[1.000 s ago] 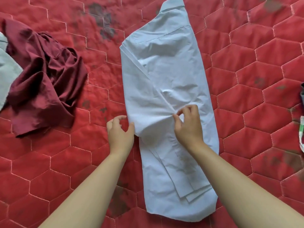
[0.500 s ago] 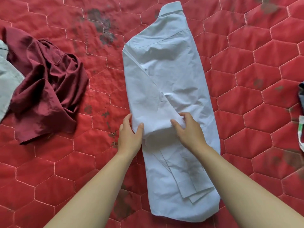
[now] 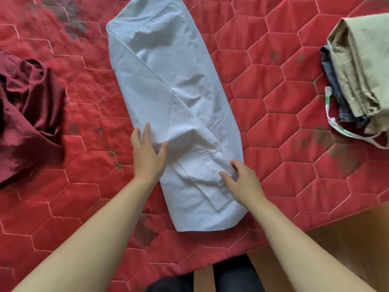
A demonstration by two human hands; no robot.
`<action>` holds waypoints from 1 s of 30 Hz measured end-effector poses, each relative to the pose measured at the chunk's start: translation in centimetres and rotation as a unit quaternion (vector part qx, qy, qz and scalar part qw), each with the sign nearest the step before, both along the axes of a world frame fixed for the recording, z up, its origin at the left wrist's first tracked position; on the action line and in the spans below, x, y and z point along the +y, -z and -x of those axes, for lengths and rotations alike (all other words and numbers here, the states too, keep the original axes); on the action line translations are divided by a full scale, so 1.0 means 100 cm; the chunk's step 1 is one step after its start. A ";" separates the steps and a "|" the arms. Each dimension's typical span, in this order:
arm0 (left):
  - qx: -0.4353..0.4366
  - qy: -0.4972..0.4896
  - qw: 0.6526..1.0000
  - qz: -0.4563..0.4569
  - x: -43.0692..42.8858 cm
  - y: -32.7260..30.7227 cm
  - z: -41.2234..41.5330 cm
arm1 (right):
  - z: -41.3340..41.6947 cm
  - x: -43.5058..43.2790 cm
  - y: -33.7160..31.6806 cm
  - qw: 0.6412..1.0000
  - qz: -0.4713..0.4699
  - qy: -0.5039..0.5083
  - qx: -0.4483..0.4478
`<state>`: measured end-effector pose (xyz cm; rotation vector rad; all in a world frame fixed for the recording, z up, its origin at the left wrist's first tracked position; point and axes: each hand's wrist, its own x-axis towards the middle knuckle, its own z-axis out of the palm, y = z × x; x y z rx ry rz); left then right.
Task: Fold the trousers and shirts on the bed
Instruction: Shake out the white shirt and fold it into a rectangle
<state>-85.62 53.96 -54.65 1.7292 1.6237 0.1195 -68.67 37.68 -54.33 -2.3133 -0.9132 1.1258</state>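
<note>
On bed [image 3: 273, 102], shirt [image 3: 168, 91] runs lengthwise away; right hand [image 3: 242, 182] (nearer hem [image 3: 206, 226]) and left hand [image 3: 148, 157] rest flat on it, gripping nothing.

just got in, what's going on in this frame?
A person is folding a light blue shirt on a red quilted bed cover. Its sides and sleeves are already folded in, so it lies as a long strip. The left hand presses flat on the shirt's left edge; the right hand rests its fingers on the sleeve cuff. A crumpled maroon garment lies to the left; folded khaki trousers top a stack at right.
</note>
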 end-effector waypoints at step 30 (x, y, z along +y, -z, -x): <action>0.151 0.189 0.969 -0.043 -0.006 0.030 -0.018 | -0.008 0.086 0.035 0.999 -0.029 0.010 -0.030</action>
